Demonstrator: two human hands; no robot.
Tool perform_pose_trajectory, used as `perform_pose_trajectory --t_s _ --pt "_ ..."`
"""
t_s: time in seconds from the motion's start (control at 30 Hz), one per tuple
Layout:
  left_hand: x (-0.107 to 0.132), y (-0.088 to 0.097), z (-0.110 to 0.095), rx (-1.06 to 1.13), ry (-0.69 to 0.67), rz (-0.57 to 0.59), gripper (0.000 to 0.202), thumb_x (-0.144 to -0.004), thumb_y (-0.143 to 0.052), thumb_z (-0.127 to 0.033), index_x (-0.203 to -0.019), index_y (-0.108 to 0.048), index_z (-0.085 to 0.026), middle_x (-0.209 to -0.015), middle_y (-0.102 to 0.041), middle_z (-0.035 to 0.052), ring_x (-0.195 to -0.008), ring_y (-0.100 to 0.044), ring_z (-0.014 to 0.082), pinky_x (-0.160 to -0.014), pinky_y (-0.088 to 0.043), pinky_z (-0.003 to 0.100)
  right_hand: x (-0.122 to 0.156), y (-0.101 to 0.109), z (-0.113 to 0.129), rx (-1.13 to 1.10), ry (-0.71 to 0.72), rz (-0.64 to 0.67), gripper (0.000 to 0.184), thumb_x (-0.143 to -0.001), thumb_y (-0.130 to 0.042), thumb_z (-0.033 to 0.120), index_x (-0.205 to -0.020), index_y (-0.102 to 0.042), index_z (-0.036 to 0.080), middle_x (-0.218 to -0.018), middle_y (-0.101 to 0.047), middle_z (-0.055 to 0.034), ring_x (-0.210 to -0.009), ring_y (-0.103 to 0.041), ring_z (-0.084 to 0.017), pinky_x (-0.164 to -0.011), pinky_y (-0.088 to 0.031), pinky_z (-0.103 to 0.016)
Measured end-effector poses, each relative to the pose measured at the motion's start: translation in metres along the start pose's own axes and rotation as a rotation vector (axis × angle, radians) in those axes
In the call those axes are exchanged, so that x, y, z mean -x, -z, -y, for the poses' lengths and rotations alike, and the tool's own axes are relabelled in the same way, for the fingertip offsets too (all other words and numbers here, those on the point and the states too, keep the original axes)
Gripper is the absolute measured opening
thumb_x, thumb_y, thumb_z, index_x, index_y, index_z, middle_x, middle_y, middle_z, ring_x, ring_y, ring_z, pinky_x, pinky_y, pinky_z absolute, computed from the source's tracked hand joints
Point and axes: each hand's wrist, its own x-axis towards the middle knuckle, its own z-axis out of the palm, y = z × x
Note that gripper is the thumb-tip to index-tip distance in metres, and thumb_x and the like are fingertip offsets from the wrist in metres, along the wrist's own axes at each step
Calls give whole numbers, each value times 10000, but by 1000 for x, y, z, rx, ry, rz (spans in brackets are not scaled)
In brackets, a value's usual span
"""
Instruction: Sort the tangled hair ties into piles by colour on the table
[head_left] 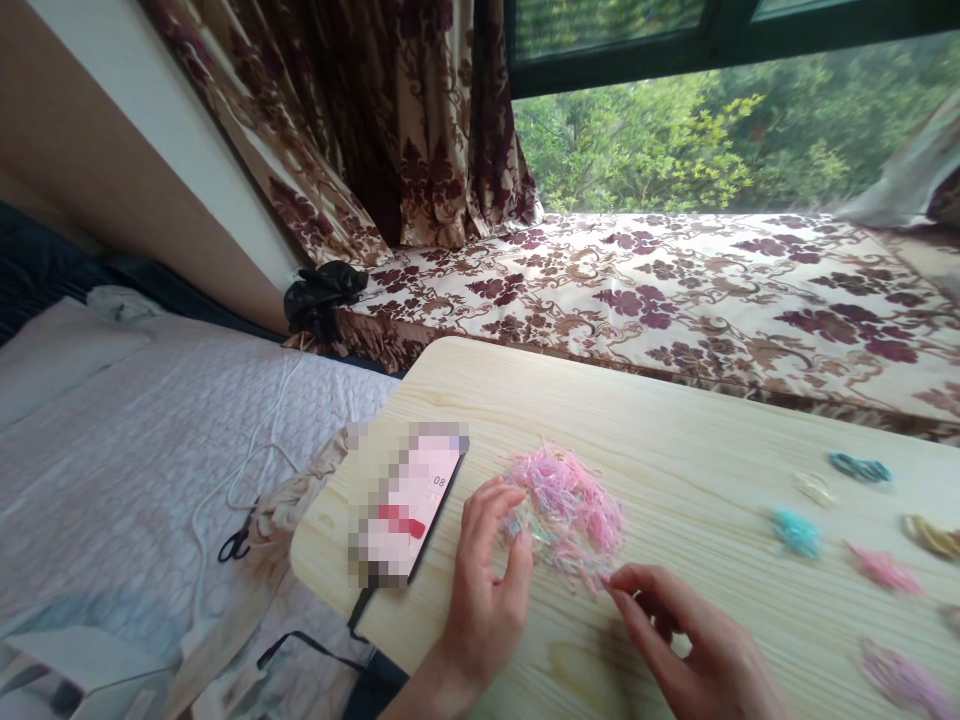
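Note:
A loose pile of thin pink and pastel elastic bands [566, 505] lies on the pale wooden table [675, 430]. My left hand [487, 580] rests at the pile's left edge, fingers spread and touching the bands. My right hand [686, 645] is at the pile's lower right, with thumb and forefinger pinching a few pink bands. Small sorted bunches lie to the right: teal [796, 532], pink [885, 570], dark teal [861, 467], cream [814, 488], gold [934, 537] and lilac [904, 682].
A phone [405, 505] with a lit screen lies left of the pile, its cable hanging off the table's edge. A bed with a white cover [135, 470] is to the left. A floral window seat [675, 290] and curtain [390, 130] stand behind.

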Motion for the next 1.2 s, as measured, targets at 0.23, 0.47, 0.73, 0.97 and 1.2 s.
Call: perform_pose_trajectory --t_s 0.23,0.47,0.73,0.97,1.2 --pt "0 0 1 -21 -8 7 317 -960 -485 -165 -1241 -562 -292 -1316 -595 33 -1326 -493 174 -1134 -418 350 -1 2 -10 -79 -45 5 138 -889 -583 349 -936 -694 283 -784 -761 48 -657 -725 -123 -605 -553 -150" --pt "5 1 7 -15 37 7 302 -966 -503 -228 -1252 -586 -283 -1337 -603 52 -1335 -504 212 -1121 -449 399 5 10 -5 -42 -77 -32 167 -898 -569 356 -834 -698 273 -709 -712 38 -581 -664 -120 -550 -525 -186" --pt "7 0 18 20 130 -13 291 -941 -556 -359 -1214 -636 -294 -1341 -606 54 -1326 -523 265 -1104 -475 460 17 41 -9 45 -106 -135 204 -913 -525 337 -804 -688 283 -789 -689 20 -639 -642 -114 -580 -505 -200" --pt "6 0 22 0 149 -2 333 -920 -583 -409 -1224 -631 -283 -1360 -597 62 -1349 -501 281 -998 -562 404 40 74 -42 118 -218 -279 182 -860 -599 426 -860 -704 278 -761 -737 11 -659 -709 -156 -604 -561 -221" --pt "5 1 21 18 186 0 360 -903 -598 -438 -1204 -639 -246 -1353 -597 83 -1341 -504 294 -994 -566 413 67 122 -57 247 -355 -464 252 -755 -641 513 -793 -742 285 -709 -759 13 -635 -740 -191 -564 -579 -213"
